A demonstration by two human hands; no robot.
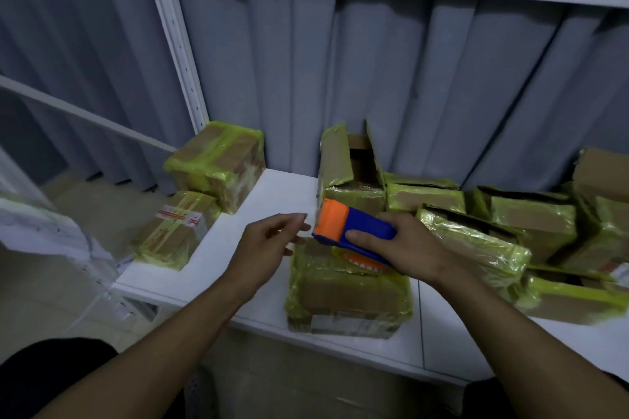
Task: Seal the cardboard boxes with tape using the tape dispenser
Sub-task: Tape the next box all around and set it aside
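While right hand grips tape dispenser, left hand hovers open

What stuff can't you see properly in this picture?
Head view:
- How much tape is left in the tape dispenser: hidden by the right hand.
- Red print on the label: too small and blurred to read.
- The far-right box: cut off by the picture's edge.
- Inside the open box: too dark.
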